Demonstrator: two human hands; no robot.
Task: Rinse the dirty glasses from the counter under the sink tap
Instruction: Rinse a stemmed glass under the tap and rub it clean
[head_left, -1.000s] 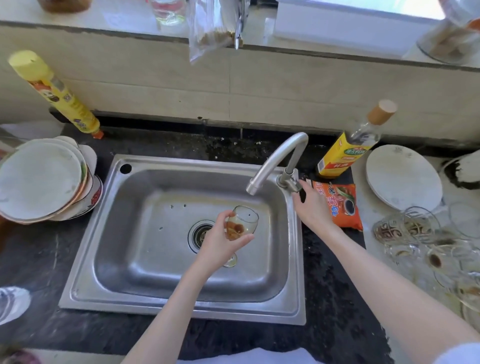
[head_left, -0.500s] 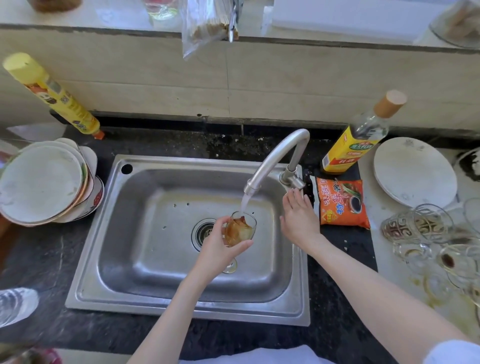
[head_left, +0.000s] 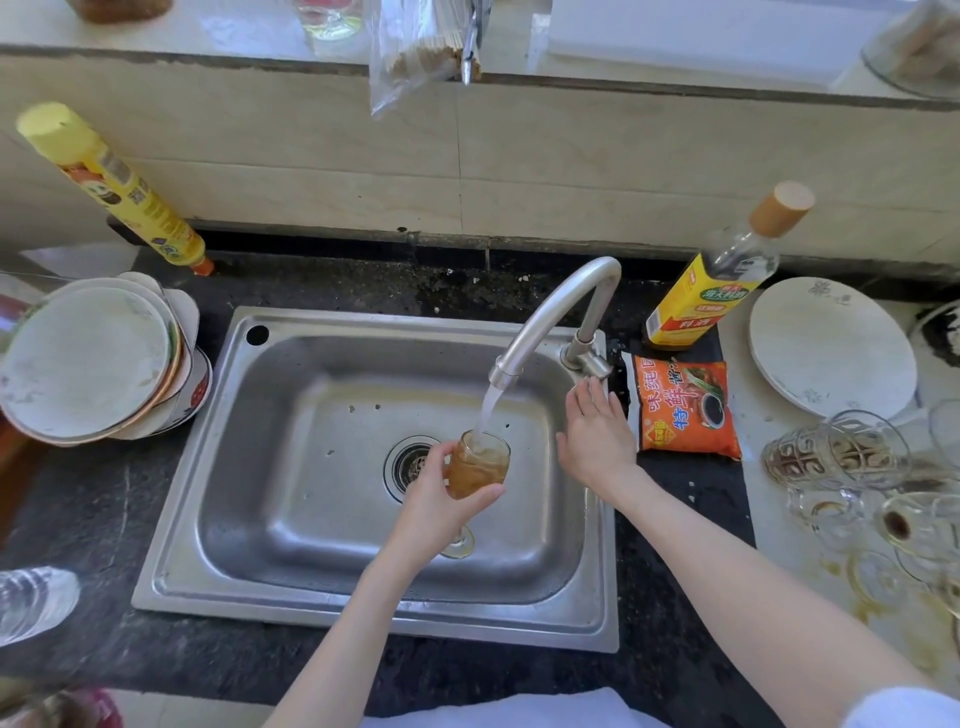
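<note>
My left hand (head_left: 434, 501) grips a stemmed glass (head_left: 479, 465) over the steel sink (head_left: 291, 452), upright under the tap spout (head_left: 550, 317). Water streams from the spout into the glass, which is nearly full of brown cloudy liquid. My right hand (head_left: 597, 431) hovers flat with fingers apart just below the tap handle (head_left: 589, 361), holding nothing. Several dirty glasses (head_left: 841, 457) with brown stains lie and stand on the counter at the right.
A stack of plates (head_left: 88, 364) sits left of the sink. A yellow spray can (head_left: 114, 187) leans on the back wall. An oil bottle (head_left: 711, 280), an orange sauce packet (head_left: 683, 408) and a white plate (head_left: 831, 345) lie right of the tap.
The tap has been turned on and water now fills the glass with brown liquid. My right hand has come off the tap handle and drawn back slightly.
</note>
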